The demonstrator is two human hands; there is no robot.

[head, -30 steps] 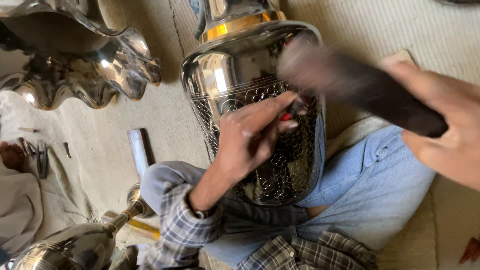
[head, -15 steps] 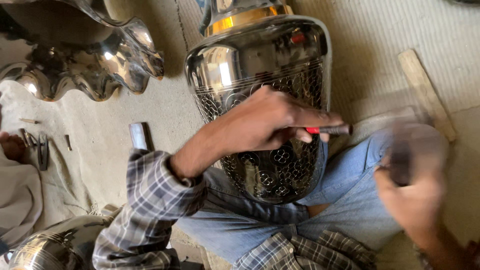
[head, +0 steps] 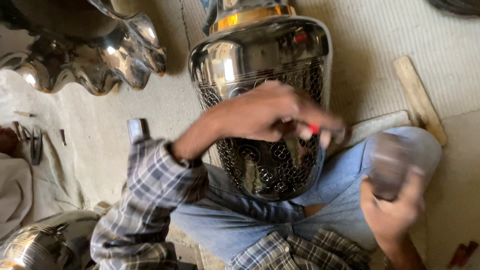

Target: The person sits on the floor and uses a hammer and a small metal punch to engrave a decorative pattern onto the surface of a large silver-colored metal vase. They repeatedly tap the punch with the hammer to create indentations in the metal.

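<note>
wavy-rimmed metal bowl (head: 100,60) upper left | wooden stick (head: 419,99) right | small tools (head: 35,142) left edge

The floor (head: 100,135) is pale, dusty and rough, with a ribbed woven mat (head: 380,45) spread over its upper right part. A wavy-edged polished metal bowl (head: 95,60) lies at upper left, catching bright daylight, and small dark hand tools (head: 35,145) rest near the left edge. A flat wooden stick (head: 417,97) lies on the mat at right.
</note>
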